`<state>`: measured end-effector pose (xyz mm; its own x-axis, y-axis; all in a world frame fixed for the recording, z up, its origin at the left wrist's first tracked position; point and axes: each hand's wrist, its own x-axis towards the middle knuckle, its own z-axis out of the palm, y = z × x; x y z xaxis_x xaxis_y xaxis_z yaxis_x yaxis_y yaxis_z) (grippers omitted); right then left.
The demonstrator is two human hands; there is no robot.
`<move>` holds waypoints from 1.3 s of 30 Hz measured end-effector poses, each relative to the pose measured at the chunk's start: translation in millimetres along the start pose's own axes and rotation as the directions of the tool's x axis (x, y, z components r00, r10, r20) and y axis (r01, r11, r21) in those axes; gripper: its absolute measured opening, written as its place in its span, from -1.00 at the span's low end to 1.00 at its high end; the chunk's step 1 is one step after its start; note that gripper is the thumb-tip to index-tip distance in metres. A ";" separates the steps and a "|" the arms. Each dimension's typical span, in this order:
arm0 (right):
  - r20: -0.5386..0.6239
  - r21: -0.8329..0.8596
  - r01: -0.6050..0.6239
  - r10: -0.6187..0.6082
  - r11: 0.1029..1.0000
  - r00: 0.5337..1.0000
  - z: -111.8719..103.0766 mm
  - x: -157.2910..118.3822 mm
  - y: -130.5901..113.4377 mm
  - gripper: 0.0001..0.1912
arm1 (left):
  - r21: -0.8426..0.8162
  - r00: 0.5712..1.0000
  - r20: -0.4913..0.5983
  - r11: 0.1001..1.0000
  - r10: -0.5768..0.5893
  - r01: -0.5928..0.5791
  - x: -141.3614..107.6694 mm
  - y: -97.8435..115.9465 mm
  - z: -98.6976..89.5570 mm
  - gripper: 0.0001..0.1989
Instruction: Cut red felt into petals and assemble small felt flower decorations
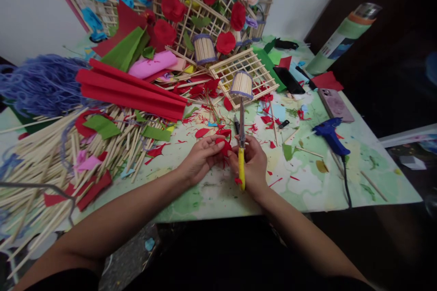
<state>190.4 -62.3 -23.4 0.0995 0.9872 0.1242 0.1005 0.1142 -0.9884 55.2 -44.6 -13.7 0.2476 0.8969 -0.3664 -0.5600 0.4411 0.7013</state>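
Near the front middle of the table, my left hand (pixel 201 159) pinches a small piece of red crepe paper (pixel 223 147). The thumb and fingers of my right hand (pixel 253 163) also touch that red paper. Yellow-handled scissors (pixel 241 163) rest in my right hand, with their blades pointing away from me, toward a small stick lattice (pixel 262 70). On this lattice sits a little pot made of sticks with purple edging (pixel 242 85). A dark pen (pixel 236 123) lies just left of the blades. Red scraps are scattered around my hands.
Loose wooden sticks (pixel 44 163), purple yarn (pixel 44 82) and folded red crepe paper (pixel 129 91) fill the left side. Lattices with red paper flowers (pixel 173 7) stand behind. At right are a blue glue gun (pixel 331 135), a phone (pixel 336 105) and a green bottle (pixel 341 38).
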 end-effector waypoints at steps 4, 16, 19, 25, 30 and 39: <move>-0.009 -0.029 0.015 -0.015 0.999 1.000 0.6 -2.8 1.6 -0.60 | -0.030 1.000 -0.017 1.000 0.000 -0.001 1.2 -1.6 -0.5 -0.82; -0.017 -0.037 0.059 -0.060 0.998 0.998 3.2 -6.9 7.9 -0.59 | -0.078 0.997 -0.040 0.995 0.059 -0.062 -3.1 -5.7 4.0 -0.79; -0.022 -0.046 0.070 -0.071 0.996 0.997 4.0 -7.7 8.3 -0.59 | -0.072 0.998 -0.044 0.996 0.053 -0.056 -4.1 -7.1 5.8 -0.79; -0.008 -0.003 0.052 -0.052 0.999 0.999 7.3 -10.0 9.5 -0.60 | -0.032 0.998 -0.027 0.997 0.064 -0.065 -3.2 -6.4 4.4 -0.80; 0.038 0.047 0.029 -0.031 0.999 0.999 3.4 -8.0 7.9 -0.51 | 0.041 0.998 -0.030 0.998 0.057 -0.056 -1.3 -6.3 -0.6 -0.85; 0.014 0.057 -0.039 0.038 0.998 0.999 1.5 1.2 -5.9 -0.56 | 0.070 0.998 -0.055 0.998 0.006 -0.002 -3.2 -5.1 -0.3 -0.85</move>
<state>188.5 -61.7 -17.5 0.0890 0.9924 0.0852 0.0395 0.0820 -0.9958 57.0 -49.7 -16.4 0.2006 0.8962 -0.3956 -0.5041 0.4407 0.7428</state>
